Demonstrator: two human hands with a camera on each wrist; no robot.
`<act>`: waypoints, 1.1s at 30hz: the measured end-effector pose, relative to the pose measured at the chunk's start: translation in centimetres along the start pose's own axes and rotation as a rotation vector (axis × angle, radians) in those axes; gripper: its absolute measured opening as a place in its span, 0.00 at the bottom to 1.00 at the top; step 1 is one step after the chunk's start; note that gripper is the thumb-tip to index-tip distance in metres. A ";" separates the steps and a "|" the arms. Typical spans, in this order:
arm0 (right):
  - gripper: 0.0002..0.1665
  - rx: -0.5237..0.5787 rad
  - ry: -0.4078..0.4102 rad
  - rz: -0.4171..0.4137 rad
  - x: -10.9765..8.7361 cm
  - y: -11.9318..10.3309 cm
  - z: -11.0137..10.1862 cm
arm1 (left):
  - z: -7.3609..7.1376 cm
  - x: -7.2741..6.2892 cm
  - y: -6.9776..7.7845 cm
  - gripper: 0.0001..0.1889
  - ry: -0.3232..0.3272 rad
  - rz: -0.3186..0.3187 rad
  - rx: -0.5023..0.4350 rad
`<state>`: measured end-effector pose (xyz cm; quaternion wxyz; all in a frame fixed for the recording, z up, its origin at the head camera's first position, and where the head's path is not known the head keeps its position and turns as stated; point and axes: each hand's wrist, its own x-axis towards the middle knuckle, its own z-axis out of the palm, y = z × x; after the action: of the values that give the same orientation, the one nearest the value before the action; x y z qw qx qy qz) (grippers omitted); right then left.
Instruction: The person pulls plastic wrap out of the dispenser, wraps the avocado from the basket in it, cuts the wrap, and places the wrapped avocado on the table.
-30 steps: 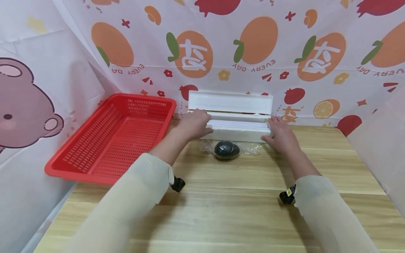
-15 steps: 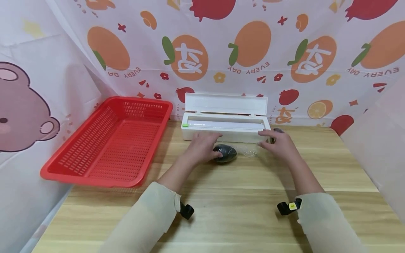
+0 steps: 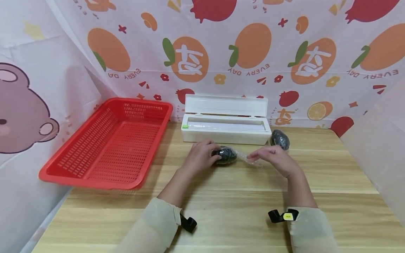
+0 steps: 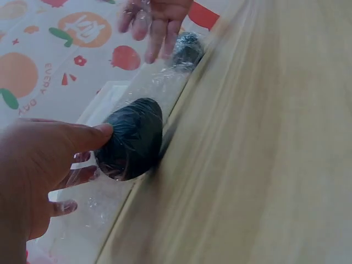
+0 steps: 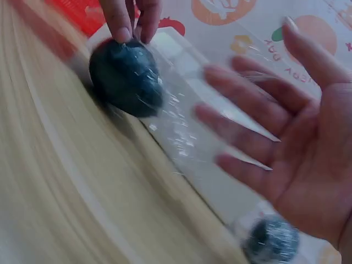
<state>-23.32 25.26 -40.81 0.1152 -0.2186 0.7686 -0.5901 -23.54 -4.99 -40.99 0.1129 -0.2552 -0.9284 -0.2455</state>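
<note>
My left hand [image 3: 200,154] grips the left end of a dark avocado [image 3: 226,155], with the thumb on its near side. Cling film [image 3: 242,156] covers the avocado and trails off to its right. In the right wrist view, my right hand [image 5: 291,126] has its fingers spread and extended beside the loose film. A second film-wrapped avocado [image 3: 280,140] lies at the right end of the white cling film box [image 3: 226,136]. The box's lid [image 3: 226,106] stands up, and the film roll [image 3: 226,125] shows inside.
A red perforated basket [image 3: 121,151] stands on the left of the wooden table [image 3: 240,203]. Behind the box hangs a fruit-printed cloth [image 3: 218,52]. A black wrist camera [image 3: 188,223] sits at the left cuff, another wrist camera [image 3: 282,216] at the right.
Both hands have left the box and come down toward me. The left has taken hold of the avocado; the right has moved to the film's right end, uncovering the second avocado.
</note>
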 end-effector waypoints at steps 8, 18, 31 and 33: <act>0.20 -0.304 0.379 0.002 3.4 0.0 5.1 | 0.8 -0.7 -0.4 0.13 0.096 0.102 0.061; 0.15 -0.743 0.406 -0.278 4.3 0.5 10.2 | 1.8 -0.7 -0.6 0.15 0.132 0.085 0.056; 0.18 -0.573 0.508 -0.373 3.8 0.8 10.7 | 2.6 -0.7 -0.9 0.14 0.220 0.053 -0.004; 0.20 -0.456 0.515 -0.336 3.7 1.0 10.7 | 2.8 -0.7 -1.1 0.14 0.212 0.035 -0.052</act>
<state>-22.11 14.57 -44.42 -0.2316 -0.2060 0.8375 -0.4501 -23.71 -4.67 -44.05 0.2079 -0.2468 -0.9000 -0.2932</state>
